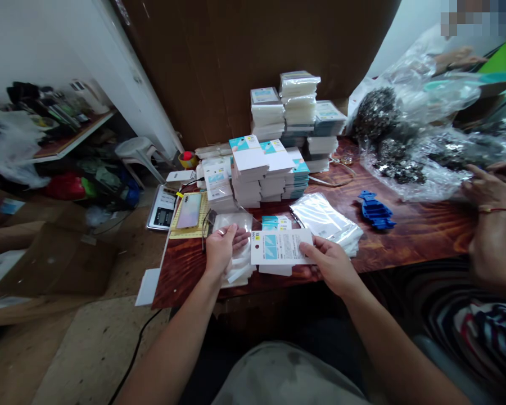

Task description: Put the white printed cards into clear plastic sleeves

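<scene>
From where I stand, the right hand [331,259] pinches one end of a printed card [274,250] between thumb and fingers, the card held flat-side up over the front part of the wooden table [181,275]. Its free end points at the left hand [223,247], which is poised over a pile of clear bags [241,271] with the fingers half curled; I can't tell whether they pinch any plastic. A narrow gap separates that hand from the card.

The bags reach close to the table's front edge, and more cards [276,223] lie under the held one. To the right, a heap of shiny packets [329,219] crowds near the right hand; past it brown wood shows around a blue plastic piece [376,209]. Behind, tall card stacks [253,174] wall off the reach forward. By the left edge sit a phone [189,210] on a yellow pad [181,232] and a scale [162,209]. Another person's hands [489,188] are well apart, beside bagged metal bits [405,163].
</scene>
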Demonstrator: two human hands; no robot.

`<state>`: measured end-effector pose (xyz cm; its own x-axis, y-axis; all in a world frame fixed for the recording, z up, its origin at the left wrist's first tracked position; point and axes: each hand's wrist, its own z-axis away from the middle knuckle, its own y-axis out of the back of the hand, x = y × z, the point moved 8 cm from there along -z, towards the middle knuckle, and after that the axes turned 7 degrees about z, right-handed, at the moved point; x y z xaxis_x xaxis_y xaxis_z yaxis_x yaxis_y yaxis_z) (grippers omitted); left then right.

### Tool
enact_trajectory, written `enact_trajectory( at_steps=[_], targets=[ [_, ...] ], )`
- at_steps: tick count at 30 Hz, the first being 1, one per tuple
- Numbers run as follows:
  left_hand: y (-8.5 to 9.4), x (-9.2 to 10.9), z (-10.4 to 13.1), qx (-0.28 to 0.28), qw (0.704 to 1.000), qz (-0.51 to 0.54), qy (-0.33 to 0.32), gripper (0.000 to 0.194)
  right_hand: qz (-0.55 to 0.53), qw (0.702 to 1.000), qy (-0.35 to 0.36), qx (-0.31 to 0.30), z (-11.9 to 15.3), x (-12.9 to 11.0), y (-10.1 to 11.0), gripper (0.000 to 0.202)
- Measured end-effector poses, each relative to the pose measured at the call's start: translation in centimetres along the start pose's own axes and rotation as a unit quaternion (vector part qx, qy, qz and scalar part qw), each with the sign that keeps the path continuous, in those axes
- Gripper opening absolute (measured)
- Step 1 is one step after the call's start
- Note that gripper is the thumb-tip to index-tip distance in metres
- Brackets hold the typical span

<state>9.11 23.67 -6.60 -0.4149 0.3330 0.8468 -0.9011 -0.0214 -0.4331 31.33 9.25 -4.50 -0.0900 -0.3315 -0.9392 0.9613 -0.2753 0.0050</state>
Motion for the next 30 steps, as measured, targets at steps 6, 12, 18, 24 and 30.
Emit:
enact_trajectory(
  at_steps=[6,12,18,24,30],
  targets=[
    [-0.1,0.5,0.5,0.008,1.0,-0.007,-0.014,0.031,0.015,1.0,-0.013,0.013,-1.0,0.1,-0.5,0.03],
    [-0.3,0.4,0.5,-0.007,1.0,-0.016,-0.008,0.035,-0.03,0.997,0.025,0.062,-2.4,-0.3,-1.1,0.027],
    [-1.1,0.4,0.9,-0.038,0.999,0.014,-0.004,0.036,-0.064,0.984,0.096,0.135,-1.3,-0.6,-4.5,0.034],
    [-1.8,1.4,1.2,-0.086,0.995,0.04,0.011,0.037,-0.112,0.986,0.075,-0.098,-1.1,-1.2,-8.3,0.041],
    [-3.3,2.3,2.9,-0.117,0.993,0.029,0.014,0.036,-0.073,0.988,0.095,-0.095,-0.7,-1.7,-8.4,0.035]
  ],
)
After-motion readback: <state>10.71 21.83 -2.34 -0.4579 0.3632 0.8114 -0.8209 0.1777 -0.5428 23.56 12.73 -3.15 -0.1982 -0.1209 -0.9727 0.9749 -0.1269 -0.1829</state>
